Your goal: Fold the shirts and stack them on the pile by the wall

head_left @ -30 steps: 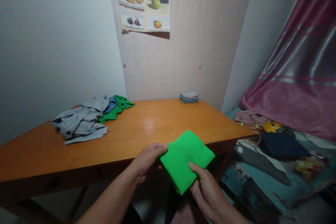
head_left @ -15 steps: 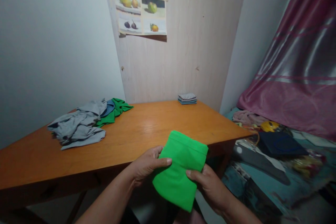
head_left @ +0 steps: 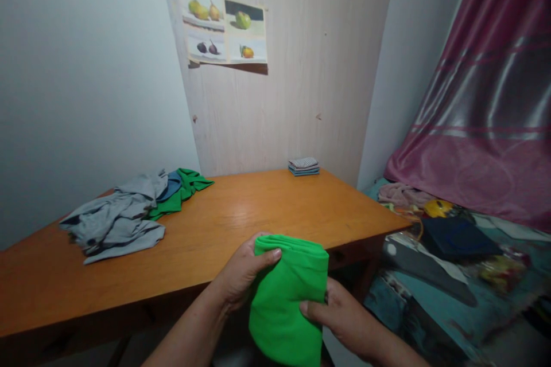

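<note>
A bright green folded cloth (head_left: 288, 304) is held upright in front of the table's near edge, its layered fold showing along the top. My left hand (head_left: 247, 269) grips its upper left side, thumb on the front face and fingers behind. On the right side, lower down, my right hand (head_left: 338, 307) pinches it, the thumb pressing a crease into the front. The fingers of both hands are mostly hidden behind the cloth. Whether it is a garment or a plain cloth I cannot tell.
Crumpled grey clothes (head_left: 116, 212) and green and blue clothes (head_left: 181, 186) lie on the left of the wooden table (head_left: 241, 200). A small folded stack of cloths (head_left: 303, 166) sits at the back right. Beyond the table's right edge, a cluttered bed (head_left: 456, 264) stands below a pink curtain (head_left: 482, 155).
The green cloth has turned more upright and moved slightly lower and left, so its top fold now shows. Both hands keep hold of it. The camera view has shifted a little.
</note>
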`<state>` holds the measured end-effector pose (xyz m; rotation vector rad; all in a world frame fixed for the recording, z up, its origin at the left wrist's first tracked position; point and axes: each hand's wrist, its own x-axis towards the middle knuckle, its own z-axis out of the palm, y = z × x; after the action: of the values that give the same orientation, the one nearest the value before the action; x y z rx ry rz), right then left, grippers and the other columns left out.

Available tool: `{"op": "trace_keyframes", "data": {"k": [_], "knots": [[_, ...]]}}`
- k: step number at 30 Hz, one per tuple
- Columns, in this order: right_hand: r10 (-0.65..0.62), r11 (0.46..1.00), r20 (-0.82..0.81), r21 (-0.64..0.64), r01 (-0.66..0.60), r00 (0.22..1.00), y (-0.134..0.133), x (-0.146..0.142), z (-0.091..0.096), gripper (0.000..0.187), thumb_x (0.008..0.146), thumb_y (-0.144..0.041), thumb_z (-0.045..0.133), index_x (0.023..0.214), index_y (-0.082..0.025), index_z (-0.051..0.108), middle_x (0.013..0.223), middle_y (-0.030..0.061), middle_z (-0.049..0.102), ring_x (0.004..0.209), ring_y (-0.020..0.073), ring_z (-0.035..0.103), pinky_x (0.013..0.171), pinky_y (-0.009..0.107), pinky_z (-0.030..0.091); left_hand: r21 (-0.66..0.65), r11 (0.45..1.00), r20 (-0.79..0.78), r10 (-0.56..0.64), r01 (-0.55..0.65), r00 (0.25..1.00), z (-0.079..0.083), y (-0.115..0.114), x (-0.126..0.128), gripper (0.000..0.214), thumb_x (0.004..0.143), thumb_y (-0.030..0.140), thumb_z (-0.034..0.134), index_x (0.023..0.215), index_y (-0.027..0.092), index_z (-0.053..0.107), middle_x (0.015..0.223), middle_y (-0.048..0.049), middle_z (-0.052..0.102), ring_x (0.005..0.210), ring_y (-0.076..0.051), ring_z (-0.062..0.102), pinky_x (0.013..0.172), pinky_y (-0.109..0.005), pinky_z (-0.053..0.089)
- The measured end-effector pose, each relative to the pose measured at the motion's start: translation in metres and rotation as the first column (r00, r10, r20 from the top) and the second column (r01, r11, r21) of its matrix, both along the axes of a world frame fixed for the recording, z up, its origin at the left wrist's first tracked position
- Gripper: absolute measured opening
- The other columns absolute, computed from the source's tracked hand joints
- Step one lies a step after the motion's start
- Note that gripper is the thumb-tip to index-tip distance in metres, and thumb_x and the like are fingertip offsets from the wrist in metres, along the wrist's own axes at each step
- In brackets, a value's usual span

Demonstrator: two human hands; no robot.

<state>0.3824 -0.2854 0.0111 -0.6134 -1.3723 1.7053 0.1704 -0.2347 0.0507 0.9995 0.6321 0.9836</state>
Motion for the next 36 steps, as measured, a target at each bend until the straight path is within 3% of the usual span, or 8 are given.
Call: {"op": "trace_keyframes", "data": {"k": [4, 11, 16, 20, 24, 28, 31, 36], "knots": [[-0.039, 0.998, -0.044, -0.049, 0.037, 0.998, 0.006, 0.0, -0.001, 0.052, 0.082, -0.027, 0.079, 0.132, -0.028, 0.065, 0.124, 0.0057, 0.073, 0.112, 0.027, 0.069, 0.105, 0.046, 0.048, -0.009, 0.998, 0.001, 0.067, -0.067, 0.998, 0.003, 0.009, 0.0, 0.042, 0.074, 0.027, 0.086, 0.101, 0.02, 0.055, 0.086, -0.0041, 0.072, 0.076, -0.019, 0.07, 0.074, -0.032, 0.054], [-0.112, 0.992, -0.03, -0.068, 0.11, 0.993, 0.028, 0.001, 0.008, 0.047, 0.078, -0.031, 0.08, 0.123, -0.024, 0.069, 0.113, 0.006, 0.077, 0.101, 0.0264, 0.073, 0.094, 0.041, 0.054, -0.038, 0.987, 0.005, 0.155, -0.154, 0.988, 0.012, 0.042, 0.009, 0.048, 0.072, 0.025, 0.084, 0.108, 0.022, 0.053, 0.083, -0.0018, 0.072, 0.069, -0.018, 0.069, 0.068, -0.03, 0.052], [-0.173, 0.976, 0.002, -0.132, 0.172, 0.985, 0.052, 0.016, 0.018, 0.046, 0.075, -0.026, 0.079, 0.119, -0.019, 0.071, 0.111, 0.0082, 0.078, 0.102, 0.0292, 0.073, 0.095, 0.043, 0.053, 0.053, 0.936, -0.004, 0.348, -0.347, 0.938, 0.031, 0.092, 0.006, 0.038, 0.071, 0.028, 0.083, 0.097, 0.019, 0.056, 0.095, -0.0062, 0.075, 0.082, -0.016, 0.068, 0.075, -0.026, 0.05], [-0.223, 0.957, -0.074, -0.206, 0.204, 0.972, 0.081, 0.038, 0.03, 0.046, 0.077, -0.022, 0.075, 0.122, -0.018, 0.07, 0.116, 0.0106, 0.077, 0.104, 0.0301, 0.073, 0.099, 0.047, 0.052, 0.25, 0.873, -0.246, 0.475, -0.418, 0.845, 0.02, 0.144, -0.002, 0.028, 0.075, 0.042, 0.072, 0.086, 0.019, 0.06, 0.089, -0.0062, 0.072, 0.082, -0.018, 0.066, 0.071, -0.026, 0.047], [-0.371, 0.915, -0.127, -0.22, 0.339, 0.92, 0.132, 0.065, 0.045, 0.047, 0.076, -0.018, 0.077, 0.122, -0.018, 0.068, 0.117, 0.0122, 0.076, 0.104, 0.0297, 0.074, 0.098, 0.048, 0.055, 0.458, 0.795, -0.348, 0.571, -0.397, 0.743, -0.014, 0.186, -0.005, 0.026, 0.067, 0.043, 0.07, 0.072, 0.02, 0.059, 0.072, -0.003, 0.064, 0.071, -0.019, 0.059, 0.066, -0.028, 0.043], [-0.546, 0.834, -0.199, -0.219, 0.507, 0.813, 0.203, 0.087, 0.061, 0.052, 0.077, -0.012, 0.073, 0.127, -0.021, 0.063, 0.114, 0.0102, 0.078, 0.1, 0.0266, 0.076, 0.094, 0.044, 0.06, 0.601, 0.761, -0.502, 0.598, -0.246, 0.624, -0.039, 0.199, -0.008, 0.025, 0.077, 0.046, 0.063, 0.074, 0.021, 0.061, 0.067, -0.0007, 0.06, 0.064, -0.019, 0.054, 0.061, -0.029, 0.039], [-0.672, 0.741, -0.232, -0.213, 0.637, 0.703, 0.263, 0.097, 0.074, 0.052, 0.079, -0.007, 0.068, 0.127, -0.022, 0.061, 0.107, 0.008, 0.079, 0.091, 0.0237, 0.077, 0.085, 0.04, 0.064, 0.656, 0.751, -0.595, 0.579, -0.079, 0.558, -0.043, 0.196, -0.012, 0.026, 0.083, 0.045, 0.058, 0.077, 0.02, 0.064, 0.075, -0.0036, 0.066, 0.072, -0.021, 0.059, 0.065, -0.03, 0.042], [-0.781, 0.624, -0.256, -0.293, 0.724, 0.57, 0.365, 0.101, 0.091, 0.039, 0.083, -0.002, 0.06, 0.118, -0.019, 0.062, 0.091, 0.0055, 0.079, 0.071, 0.0187, 0.075, 0.074, 0.034, 0.065, 0.692, 0.722, -0.643, 0.604, 0.019, 0.472, -0.04, 0.189, -0.014, 0.024, 0.091, 0.039, 0.054, 0.078, 0.021, 0.064, 0.08, -0.0049, 0.068, 0.081, -0.023, 0.063, 0.072, -0.032, 0.044]]}}
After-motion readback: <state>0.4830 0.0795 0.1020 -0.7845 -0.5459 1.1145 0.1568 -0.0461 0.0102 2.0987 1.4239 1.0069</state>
